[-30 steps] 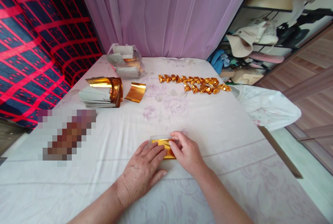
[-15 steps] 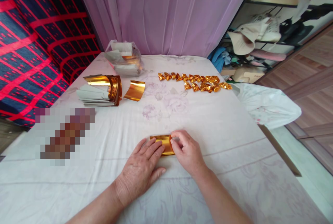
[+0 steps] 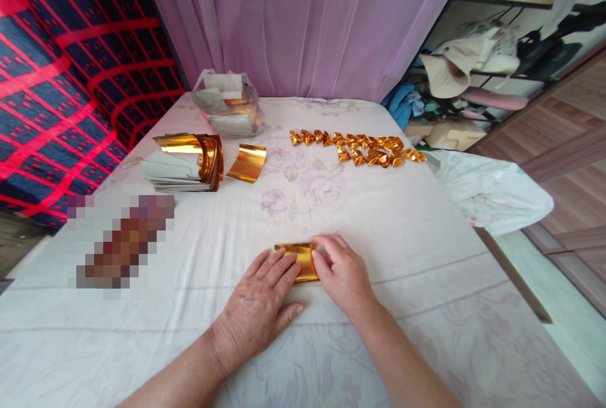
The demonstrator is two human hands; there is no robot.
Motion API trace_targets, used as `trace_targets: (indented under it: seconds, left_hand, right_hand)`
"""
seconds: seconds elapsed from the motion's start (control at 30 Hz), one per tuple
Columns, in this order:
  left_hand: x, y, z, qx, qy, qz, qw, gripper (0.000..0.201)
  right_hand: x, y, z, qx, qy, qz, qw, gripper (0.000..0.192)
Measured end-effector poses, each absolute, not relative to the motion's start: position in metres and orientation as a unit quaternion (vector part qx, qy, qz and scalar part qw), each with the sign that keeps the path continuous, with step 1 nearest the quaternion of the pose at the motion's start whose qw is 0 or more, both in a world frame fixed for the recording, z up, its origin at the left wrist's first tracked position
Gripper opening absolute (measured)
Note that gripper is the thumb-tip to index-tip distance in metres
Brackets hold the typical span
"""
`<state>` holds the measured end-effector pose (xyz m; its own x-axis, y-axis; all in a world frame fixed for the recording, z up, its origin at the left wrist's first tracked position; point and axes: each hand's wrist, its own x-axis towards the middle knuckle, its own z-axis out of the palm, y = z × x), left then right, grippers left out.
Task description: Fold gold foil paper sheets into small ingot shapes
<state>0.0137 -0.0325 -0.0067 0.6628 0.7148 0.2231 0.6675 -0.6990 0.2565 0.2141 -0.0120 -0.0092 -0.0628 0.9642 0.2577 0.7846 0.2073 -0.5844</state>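
Left hand [image 3: 260, 307] laid flat, fingers slightly apart, on gold foil [image 3: 305, 260], at near side of tablecloth [image 3: 407, 225]. Foil's right edge met by bent fingers of right hand [image 3: 344, 278]; pinch cannot be told. Foil best pressed evenly, edges kept square.

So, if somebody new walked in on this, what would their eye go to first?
Probably the bright red-and-dark patterned cloth hanging at the far left. Next, the shiny gold sheet at the near middle of the table, with the left hand flat on it and the right hand at its right edge. Then the folded gold pieces lined up toward the table's far right.
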Motion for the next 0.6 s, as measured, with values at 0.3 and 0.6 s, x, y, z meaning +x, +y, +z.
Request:
trace_targets:
  seconds: [0.3, 0.6]
  left_hand:
    - [0.014, -0.032, -0.004, 0.909, 0.377, 0.158, 0.085, 0.054]
    - [0.013, -0.031, -0.004, 0.909, 0.372, 0.167, 0.085, 0.053]
  right_hand:
    - [0.204, -0.006, -0.002, -0.679, -0.701, 0.122, 0.183, 0.017]
    - [0.204, 0.005, 0.019, -0.686, -0.694, 0.189, 0.106, 0.007]
